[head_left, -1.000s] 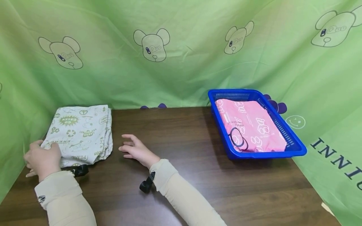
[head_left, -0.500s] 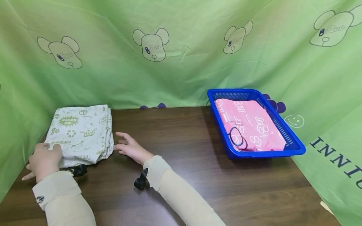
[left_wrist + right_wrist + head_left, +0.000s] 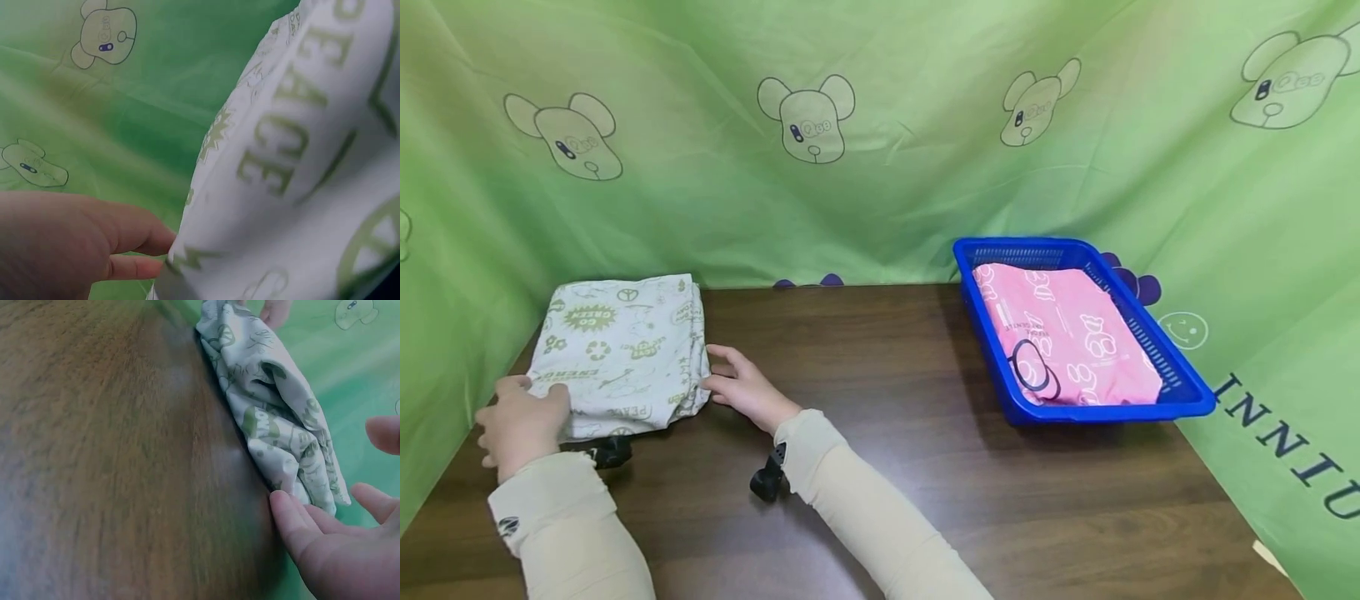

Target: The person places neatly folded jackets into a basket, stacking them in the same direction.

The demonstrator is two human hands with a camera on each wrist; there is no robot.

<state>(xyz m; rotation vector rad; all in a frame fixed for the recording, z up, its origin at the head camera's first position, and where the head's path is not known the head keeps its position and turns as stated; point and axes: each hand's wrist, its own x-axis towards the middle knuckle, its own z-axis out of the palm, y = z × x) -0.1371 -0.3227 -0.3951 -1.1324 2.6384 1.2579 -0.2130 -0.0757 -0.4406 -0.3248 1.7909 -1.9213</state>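
Note:
A folded white cloth [image 3: 625, 350] with green lettering and drawings lies at the table's back left. My left hand [image 3: 523, 421] is at its near left corner, the thumb toward the top surface and the other fingers along the side. In the left wrist view, fingertips [image 3: 153, 267] meet the cloth's edge and are partly hidden there. On the opposite side, my right hand [image 3: 748, 390] has its fingers reaching to the cloth's right edge. The right wrist view has fingertips [image 3: 284, 506] right at the bottom of the folded layers, with the thumb apart from them.
A blue plastic basket [image 3: 1093, 412] stands at the right of the brown wooden table [image 3: 880, 467]. Inside it lies a folded pink cloth [image 3: 1067, 333] with white print. A green curtain [image 3: 895, 167] with bear-head drawings hangs behind and along the sides.
My right hand has moved left from bare table to the cloth's right edge. The left hand stays at the near left corner, its outstretched finger drawn in. Basket and pink cloth stay put.

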